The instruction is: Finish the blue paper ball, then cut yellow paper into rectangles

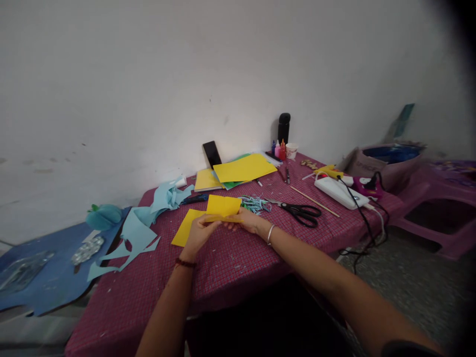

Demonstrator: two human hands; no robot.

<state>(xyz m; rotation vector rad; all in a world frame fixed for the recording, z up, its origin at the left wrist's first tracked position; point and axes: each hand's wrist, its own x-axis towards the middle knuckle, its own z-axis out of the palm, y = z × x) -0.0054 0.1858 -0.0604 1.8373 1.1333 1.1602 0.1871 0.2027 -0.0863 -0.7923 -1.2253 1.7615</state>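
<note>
Both my hands hold a folded yellow paper sheet [222, 205] just above the table with the red checked cloth [230, 267]. My left hand [199, 234] pinches its left part, fingers closed on the fold. My right hand [246, 222], with a bangle at the wrist, grips the right end of the same fold. A second yellow sheet [185, 229] lies flat under my left hand. Black scissors [301, 212] lie just right of my right hand, beside a small heap of light blue paper shreds [255, 203].
Light blue paper offcuts [139, 233] hang over the left table edge above a dark blue sheet [48, 277]. At the back lie yellow and green sheets [241, 168], a black phone [211, 153], a black bottle [283, 128] and small paint bottles [279, 148]. A glue gun [329, 171], white box [340, 192] and cables sit right.
</note>
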